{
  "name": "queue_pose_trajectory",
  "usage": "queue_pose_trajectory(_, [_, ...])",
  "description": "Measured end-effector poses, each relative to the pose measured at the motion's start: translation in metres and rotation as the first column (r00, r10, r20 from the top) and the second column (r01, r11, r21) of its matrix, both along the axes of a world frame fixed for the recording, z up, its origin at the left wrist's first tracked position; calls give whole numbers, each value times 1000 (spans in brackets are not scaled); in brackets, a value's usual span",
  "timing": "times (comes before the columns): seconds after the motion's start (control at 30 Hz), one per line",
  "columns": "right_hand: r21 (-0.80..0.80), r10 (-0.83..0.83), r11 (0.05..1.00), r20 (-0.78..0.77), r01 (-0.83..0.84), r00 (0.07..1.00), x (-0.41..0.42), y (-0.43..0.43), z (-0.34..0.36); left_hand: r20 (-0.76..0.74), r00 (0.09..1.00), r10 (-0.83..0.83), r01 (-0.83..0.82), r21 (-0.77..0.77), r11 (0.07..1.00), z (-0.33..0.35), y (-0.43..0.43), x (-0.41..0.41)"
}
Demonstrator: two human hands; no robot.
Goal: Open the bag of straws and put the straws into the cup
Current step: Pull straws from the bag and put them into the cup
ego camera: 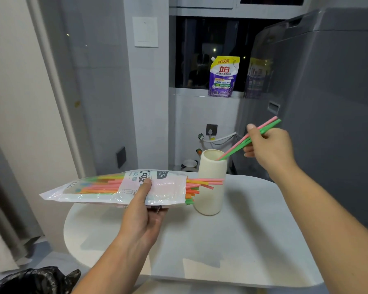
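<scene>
Even, cool indoor light falls from above, laying soft shadows on the white worktop (242, 240) and glare streaks on the clear straw bag (168, 192), while the window (200, 60) is black with small light spots, and wide-angle distortion bows the blurred curtain (6, 198) at the left edge.

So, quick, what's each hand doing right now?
Left hand: grips the bag of straws.
Right hand: pinches two straws, pink and green, their lower ends in the cup.
</scene>
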State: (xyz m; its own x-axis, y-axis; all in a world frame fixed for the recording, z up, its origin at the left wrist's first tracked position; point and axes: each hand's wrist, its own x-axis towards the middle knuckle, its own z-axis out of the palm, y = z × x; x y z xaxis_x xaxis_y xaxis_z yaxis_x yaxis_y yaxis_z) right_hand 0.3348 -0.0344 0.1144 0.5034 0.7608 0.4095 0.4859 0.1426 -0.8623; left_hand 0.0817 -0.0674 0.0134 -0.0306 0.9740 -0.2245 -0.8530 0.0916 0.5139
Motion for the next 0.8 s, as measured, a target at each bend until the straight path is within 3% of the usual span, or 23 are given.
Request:
queue_pose_trajectory(0.2, [-143, 50, 989, 191, -23, 980, -19, 24, -9, 7, 1000, 0, 0, -7, 1000, 0, 1, 0])
queue_pose_trajectory(0.37, [-151, 90, 986, 88, -76, 992, -25, 21, -20, 18, 1000, 0, 0, -13, 1000, 2, 2, -3])
queue_pose_trajectory(0.53, [-3, -112, 994, -3, 112, 994, -39, -17, -27, 30, 1000, 2, -2, -6, 1000, 3, 2, -7])
queue_pose_trajectory(0.67, [-165, 56, 985, 7, -54, 998, -68, -45, -49, 34, 999, -3, 3, 16, 1000, 6, -3, -6])
queue_pose_trajectory(0.8, [-314, 214, 919, -107, -237, 971, -85, -51, -52, 30, 1000, -6, 5, 30, 1000, 7, -7, -6])
